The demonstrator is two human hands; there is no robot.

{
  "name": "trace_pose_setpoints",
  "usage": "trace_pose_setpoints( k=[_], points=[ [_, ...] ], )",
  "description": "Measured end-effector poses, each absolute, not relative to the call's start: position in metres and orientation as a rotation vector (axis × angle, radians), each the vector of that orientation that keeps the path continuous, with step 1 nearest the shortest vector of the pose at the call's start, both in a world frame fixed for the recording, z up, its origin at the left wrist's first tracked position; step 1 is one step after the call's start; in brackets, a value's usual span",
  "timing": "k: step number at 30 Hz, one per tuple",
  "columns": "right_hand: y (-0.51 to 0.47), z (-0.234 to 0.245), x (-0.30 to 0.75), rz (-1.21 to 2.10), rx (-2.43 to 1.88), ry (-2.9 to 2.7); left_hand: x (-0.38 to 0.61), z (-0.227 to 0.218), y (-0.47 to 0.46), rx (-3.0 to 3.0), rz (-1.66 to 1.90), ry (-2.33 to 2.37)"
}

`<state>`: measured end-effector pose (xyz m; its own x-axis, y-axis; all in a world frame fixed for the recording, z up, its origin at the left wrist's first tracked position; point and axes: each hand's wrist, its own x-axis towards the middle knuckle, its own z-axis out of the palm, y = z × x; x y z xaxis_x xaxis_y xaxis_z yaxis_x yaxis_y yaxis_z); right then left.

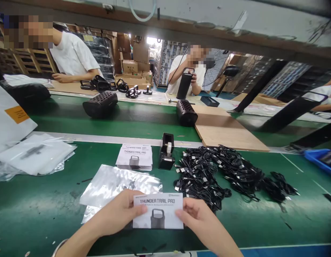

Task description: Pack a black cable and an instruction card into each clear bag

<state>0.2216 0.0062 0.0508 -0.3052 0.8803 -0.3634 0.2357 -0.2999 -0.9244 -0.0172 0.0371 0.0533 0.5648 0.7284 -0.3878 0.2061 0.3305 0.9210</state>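
— Whereabouts?
— Over the near edge of the tabletop (47, 207): booklet (158, 211) pinched at both short ends, left hand (120, 214) and right hand (200, 217) each clamped on it.
— Facing?
— Cover up, title readable from here, long axis left to right.
— Progress?
— In hand only; not inside the plastic bag (114, 184) just beyond. More waiting on the stack (134, 157).

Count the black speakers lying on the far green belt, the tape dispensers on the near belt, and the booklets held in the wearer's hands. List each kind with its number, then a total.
Black speakers lying on the far belt: 2
Tape dispenser: 1
Booklet held between left hand and right hand: 1
Total: 4
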Motion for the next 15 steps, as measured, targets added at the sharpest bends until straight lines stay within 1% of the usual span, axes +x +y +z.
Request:
trace_pose_setpoints(
  k=[2,5,7,11,15],
  points=[
    [0.0,0.049,0.234,1.619,-1.49,-1.379,-0.008,0.05,0.038,1.285,0.427,1.06],
    [-0.005,0.047,0.251,1.479,-1.611,-1.247,0.004,0.044,0.039,1.542,0.482,1.496],
    [-0.007,0.046,0.259,1.414,-1.651,-1.174,0.01,0.039,0.039,1.754,0.425,1.723],
    [-0.008,0.043,0.259,1.402,-1.635,-1.091,0.015,0.032,0.036,1.931,0.255,1.778],
    [-0.007,0.04,0.247,1.321,-1.623,-1.008,0.015,0.031,0.034,1.964,0.259,1.745]
  ],
)
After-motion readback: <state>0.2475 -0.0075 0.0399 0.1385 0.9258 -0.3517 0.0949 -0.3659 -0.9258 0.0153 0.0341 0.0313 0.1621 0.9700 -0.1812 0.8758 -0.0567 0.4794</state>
